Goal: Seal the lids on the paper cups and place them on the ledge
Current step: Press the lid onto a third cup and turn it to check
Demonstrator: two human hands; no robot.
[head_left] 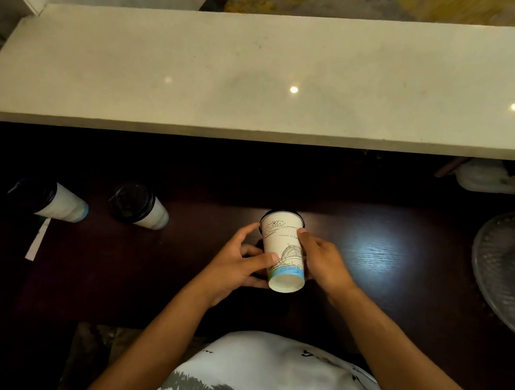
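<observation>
Two hands were on the one paper cup [283, 250] I was working, which sat in the middle of the dark table [373, 252], well below the pale stone ledge [262, 97] where it had to end up. From my viewpoint its base pointed toward me and its mouth away; only a thin dark edge of its black lid [283, 212] showed at the far rim.

I judged the step to be pressing that lid home, and the way to do it well was to brace the paper wall lightly so it would not buckle, then work pressure round the rim until it seated evenly. A hard squeeze on the wall would have ovalled the mouth and let the lid pop off one side.

My left hand [240, 264] cradled the cup's left side, thumb laid across the printed wall low down, the fingers curled partly open with the forefinger reaching up toward the rim. My right hand [322, 262] closed round the right side, thumb tip pressed high on the wall just under the lid. Both grips grasped the cup loosely rather than clenched it.

Two more cups, a far-left lidded cup [49, 200] and a nearer lidded cup [140, 207], waited on the table to my left, lids already on. The ledge carried none as yet. A glass dish [511, 274] stood off to the right.
</observation>
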